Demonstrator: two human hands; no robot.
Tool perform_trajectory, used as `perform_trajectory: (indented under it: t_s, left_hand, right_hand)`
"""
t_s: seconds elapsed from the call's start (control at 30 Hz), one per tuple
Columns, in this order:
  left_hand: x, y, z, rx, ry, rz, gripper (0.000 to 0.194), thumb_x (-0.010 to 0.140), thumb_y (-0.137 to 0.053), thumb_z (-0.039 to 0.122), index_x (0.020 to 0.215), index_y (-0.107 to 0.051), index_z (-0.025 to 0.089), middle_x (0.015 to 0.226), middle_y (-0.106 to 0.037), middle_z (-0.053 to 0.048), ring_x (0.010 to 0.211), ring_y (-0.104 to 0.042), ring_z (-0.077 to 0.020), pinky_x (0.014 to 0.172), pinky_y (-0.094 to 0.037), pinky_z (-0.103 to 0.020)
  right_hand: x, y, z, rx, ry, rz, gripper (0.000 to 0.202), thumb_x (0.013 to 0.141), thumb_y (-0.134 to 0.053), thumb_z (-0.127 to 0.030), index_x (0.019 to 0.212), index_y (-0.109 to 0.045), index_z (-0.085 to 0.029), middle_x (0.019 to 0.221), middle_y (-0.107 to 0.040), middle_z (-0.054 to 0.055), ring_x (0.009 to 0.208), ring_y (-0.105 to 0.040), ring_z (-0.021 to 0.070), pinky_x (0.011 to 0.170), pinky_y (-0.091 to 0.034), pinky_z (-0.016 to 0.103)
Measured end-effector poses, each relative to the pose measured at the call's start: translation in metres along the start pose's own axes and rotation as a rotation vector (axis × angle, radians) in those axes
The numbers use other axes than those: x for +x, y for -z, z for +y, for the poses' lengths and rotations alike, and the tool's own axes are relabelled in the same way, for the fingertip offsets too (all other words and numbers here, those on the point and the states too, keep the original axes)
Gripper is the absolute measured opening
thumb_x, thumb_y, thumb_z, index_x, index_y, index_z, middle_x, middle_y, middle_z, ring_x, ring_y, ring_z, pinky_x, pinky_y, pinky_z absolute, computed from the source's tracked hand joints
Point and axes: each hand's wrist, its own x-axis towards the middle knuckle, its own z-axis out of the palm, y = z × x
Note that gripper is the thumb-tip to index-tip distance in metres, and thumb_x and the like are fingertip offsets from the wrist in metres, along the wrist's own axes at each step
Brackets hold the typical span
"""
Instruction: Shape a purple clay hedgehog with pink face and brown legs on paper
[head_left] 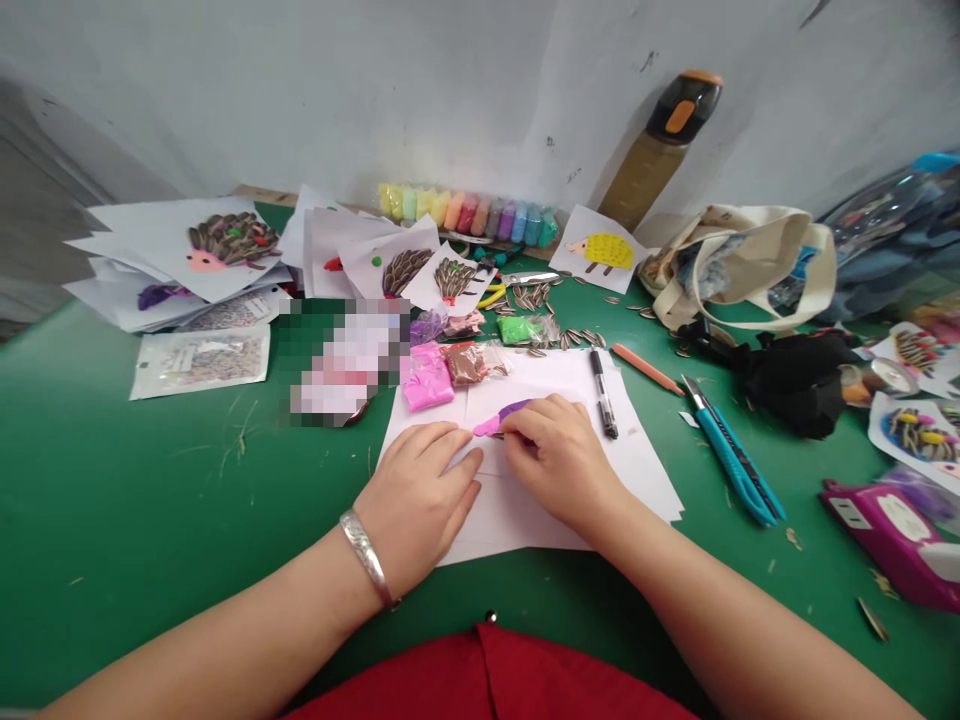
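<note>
White paper sheets [480, 510] lie stacked before me on the green table. On the top sheet is a flat clay shape with a pink pointed part [487, 427] and a purple part [514, 408]. My left hand [424, 490] rests palm down on the paper beside the pink tip, fingers stretched out, holding nothing. Over the shape's right side, my right hand [559, 450] is closed in a pinch. A thin dark tip shows at its fingers; the rest is hidden. Packets of pink clay [427, 380] and brown clay [466, 364] lie on the sheets' far edge.
A black pen [603, 395] lies on the paper's right side. Farther right are an orange stick [647, 369] and a blue box cutter [735, 455], blade out. Loose sunflower seeds [531, 297], scissors [536, 279] and a stack of hedgehog pictures [172, 255] lie behind.
</note>
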Motion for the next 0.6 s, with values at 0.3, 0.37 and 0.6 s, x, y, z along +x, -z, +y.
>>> perform_trajectory:
  t_s: [0.3,0.37,0.6]
  left_hand:
    - [0.0023,-0.0004,0.0000,0.022,-0.002,0.002,0.023,0.093,-0.051,0.017,0.108,-0.068,0.013,0.112,-0.065,-0.014,0.109,-0.056,-0.0296,0.094,-0.051,-0.050]
    - [0.0019,-0.0002,0.0001,0.022,-0.003,0.000,0.023,0.093,-0.051,0.018,0.108,-0.068,0.013,0.112,-0.065,-0.014,0.109,-0.056,-0.0300,0.094,-0.052,-0.051]
    - [0.0014,-0.0001,0.0003,0.016,-0.004,0.000,0.023,0.093,-0.052,0.017,0.108,-0.069,0.010,0.112,-0.065,-0.015,0.109,-0.056,-0.0307,0.094,-0.051,-0.051]
  right_hand:
    - [0.0022,0.0016,0.0022,0.023,-0.029,-0.011,0.015,0.085,-0.055,-0.014,0.076,-0.065,-0.021,0.079,-0.068,0.003,0.081,-0.054,0.0206,0.073,-0.032,0.035]
    - [0.0023,0.0024,0.0029,0.057,-0.031,0.001,0.015,0.086,-0.055,-0.014,0.078,-0.065,-0.021,0.080,-0.068,0.003,0.081,-0.055,0.0202,0.074,-0.033,0.034]
    - [0.0020,0.0010,0.0023,0.036,-0.033,-0.024,0.017,0.087,-0.054,-0.014,0.077,-0.066,-0.021,0.082,-0.069,0.003,0.082,-0.055,0.0206,0.075,-0.033,0.035]
